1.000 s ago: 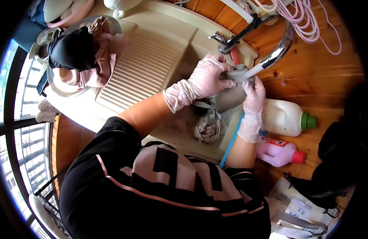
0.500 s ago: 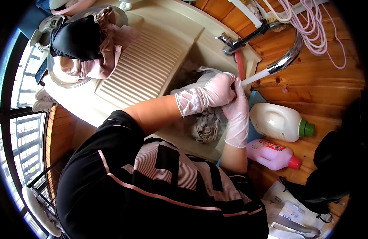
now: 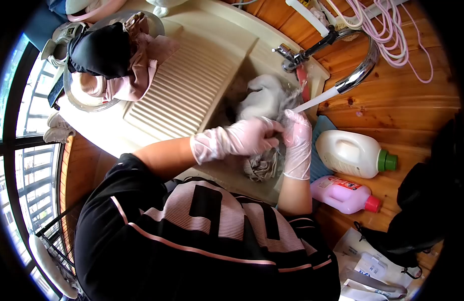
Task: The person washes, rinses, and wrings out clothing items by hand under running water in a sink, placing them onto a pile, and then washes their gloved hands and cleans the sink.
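Note:
Both my hands wear thin, translucent white gloves. My left hand (image 3: 248, 136) is over the basin of the sink (image 3: 232, 188), its fingers curled towards the other hand; what they hold, if anything, is hidden. Under the water stream, my right hand (image 3: 297, 133) is closed at the edge of a wet whitish cloth (image 3: 264, 100), its fingers bent inward. That cloth lies bunched just beyond my hands. Water runs from the faucet (image 3: 360, 78) and splashes on the cloth and fingers. Below my hands, a crumpled grey-white cloth (image 3: 262, 166) sits in the basin.
A ribbed washboard (image 3: 179, 75) slopes left of the basin. A clear bowl (image 3: 89, 106) there holds black and pink clothes (image 3: 101, 47). To the right stand a white detergent bottle (image 3: 342, 150) and a pink bottle (image 3: 337, 193). Coiled pink cords (image 3: 392, 35) hang above.
My hands, pressed together before, have come apart. My left hand has moved left and down, my right hand slightly down. More of the whitish cloth shows beyond them.

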Motion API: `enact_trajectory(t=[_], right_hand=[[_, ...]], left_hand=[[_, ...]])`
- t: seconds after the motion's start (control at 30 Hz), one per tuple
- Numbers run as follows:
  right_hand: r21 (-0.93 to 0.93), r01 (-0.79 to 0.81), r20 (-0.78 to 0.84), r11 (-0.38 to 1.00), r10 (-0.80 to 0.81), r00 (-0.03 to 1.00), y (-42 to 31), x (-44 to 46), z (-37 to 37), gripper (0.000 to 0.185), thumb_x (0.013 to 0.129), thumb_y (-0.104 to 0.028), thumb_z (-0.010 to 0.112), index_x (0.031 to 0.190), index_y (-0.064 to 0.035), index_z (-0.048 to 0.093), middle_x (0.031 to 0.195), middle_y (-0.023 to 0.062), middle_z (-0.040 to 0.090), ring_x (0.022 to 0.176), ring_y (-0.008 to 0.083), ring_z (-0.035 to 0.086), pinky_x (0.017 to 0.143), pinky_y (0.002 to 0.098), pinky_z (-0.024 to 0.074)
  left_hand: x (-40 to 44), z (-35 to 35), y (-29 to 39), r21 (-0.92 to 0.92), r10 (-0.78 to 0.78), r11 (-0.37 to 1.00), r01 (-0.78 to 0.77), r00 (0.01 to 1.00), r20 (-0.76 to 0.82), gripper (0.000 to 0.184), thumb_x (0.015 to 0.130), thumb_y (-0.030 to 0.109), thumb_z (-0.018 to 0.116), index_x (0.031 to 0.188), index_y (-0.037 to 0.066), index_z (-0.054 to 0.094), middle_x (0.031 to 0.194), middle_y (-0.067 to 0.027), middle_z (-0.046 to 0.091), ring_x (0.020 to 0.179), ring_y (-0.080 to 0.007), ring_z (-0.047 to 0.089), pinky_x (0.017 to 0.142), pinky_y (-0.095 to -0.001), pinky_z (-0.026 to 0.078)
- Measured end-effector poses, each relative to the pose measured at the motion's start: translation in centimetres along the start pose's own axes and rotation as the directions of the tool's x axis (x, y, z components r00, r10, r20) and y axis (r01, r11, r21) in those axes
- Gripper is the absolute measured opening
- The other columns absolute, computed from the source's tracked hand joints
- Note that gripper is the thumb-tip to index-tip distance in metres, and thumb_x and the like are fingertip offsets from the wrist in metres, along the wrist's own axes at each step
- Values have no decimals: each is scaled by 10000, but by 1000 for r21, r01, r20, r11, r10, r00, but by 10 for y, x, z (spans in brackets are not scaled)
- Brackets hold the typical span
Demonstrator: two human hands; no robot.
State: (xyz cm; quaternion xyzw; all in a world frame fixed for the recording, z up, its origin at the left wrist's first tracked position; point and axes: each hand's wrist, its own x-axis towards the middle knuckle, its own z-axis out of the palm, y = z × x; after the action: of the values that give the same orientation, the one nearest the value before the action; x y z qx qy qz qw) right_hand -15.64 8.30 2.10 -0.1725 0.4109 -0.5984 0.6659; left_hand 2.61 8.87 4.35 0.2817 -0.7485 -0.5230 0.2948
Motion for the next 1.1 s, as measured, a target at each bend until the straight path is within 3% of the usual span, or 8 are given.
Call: enact_trajectory(t=[0.1, 0.3, 0.4, 0.5, 0.63, 0.83, 0.93, 1.1], right_hand=[[82, 25, 201, 996, -41, 979, -15, -8, 19, 422, 767, 44, 488, 1188, 29, 508, 1174, 144, 562, 1116, 252, 524, 990, 393, 393], [22, 134, 300, 991, -134, 945, -33, -10, 26, 381, 813, -10, 516, 1194, 9, 507, 1124, 108, 578, 1074, 239, 531, 981, 408, 381], [-87, 237, 242, 968, -211, 947, -38, -14, 24, 341, 852, -70, 545, 1181, 11, 512, 1093, 88, 581, 1051, 228, 531, 962, 390, 388], [-162, 322, 266, 933, -273, 924, -49, -19, 26, 284, 855, -50, 557, 1130, 21, 537, 1047, 75, 579, 989, 187, 531, 920, 343, 399], [-249, 369, 354, 895, -270, 895, -47, -22, 35, 169, 844, -13, 577, 1007, 28, 581, 981, 56, 579, 874, 131, 529, 831, 264, 422], [-535, 421, 325, 732, -282, 903, -61, -21, 30, 512, 754, -196, 742, 1166, 2, 511, 1073, 56, 561, 999, 165, 515, 908, 302, 398], [-633, 352, 376, 689, -124, 918, -54, -19, 21, 954, 610, -363, 844, 1337, -11, 337, 1204, 69, 497, 1112, 193, 453, 958, 320, 354], [-511, 198, 122, 837, -157, 980, -17, -2, -14, 648, 666, -193, 810, 1203, -10, 498, 1052, 12, 579, 954, 130, 530, 848, 252, 413]], left_hand=[[-1, -34, -12, -374, -511, 800, 469, 860, -14, 336, 859, 291, 637, 997, -13, 602, 857, -72, 643, 797, -117, 582, 736, -274, 482], [34, -56, -45, -405, -467, 827, 389, 877, -110, 650, 823, 430, 648, 1242, -33, 467, 1160, -152, 558, 1103, -200, 503, 953, -298, 384], [47, -52, -43, -338, -314, 891, 304, 949, 23, 811, 774, 458, 690, 1303, -67, 370, 1219, -188, 513, 1129, -226, 496, 983, -323, 367], [48, -49, -15, 438, 159, 899, -16, 943, -293, 939, 613, 466, 792, 1290, -44, 388, 1244, -265, 467, 1182, -382, 446, 1013, -411, 342], [53, -30, 24, 482, 241, 856, -187, 969, -51, 826, 632, 417, 768, 1249, -9, 424, 1145, -227, 540, 1084, -372, 511, 951, -446, 370], [70, -36, 7, -168, -33, 986, 17, 996, -89, 140, 851, 101, 598, 949, 10, 639, 814, -61, 665, 741, -112, 591, 702, -271, 486], [80, -45, 9, -696, -219, 694, 186, 975, 42, 208, 861, 168, 616, 975, -4, 641, 869, -74, 666, 750, -156, 629, 714, -284, 505], [86, -56, -4, -927, -309, 226, 300, 924, 224, 354, 897, 255, 561, 1140, -2, 540, 1044, -143, 615, 897, -236, 618, 801, -356, 506]])
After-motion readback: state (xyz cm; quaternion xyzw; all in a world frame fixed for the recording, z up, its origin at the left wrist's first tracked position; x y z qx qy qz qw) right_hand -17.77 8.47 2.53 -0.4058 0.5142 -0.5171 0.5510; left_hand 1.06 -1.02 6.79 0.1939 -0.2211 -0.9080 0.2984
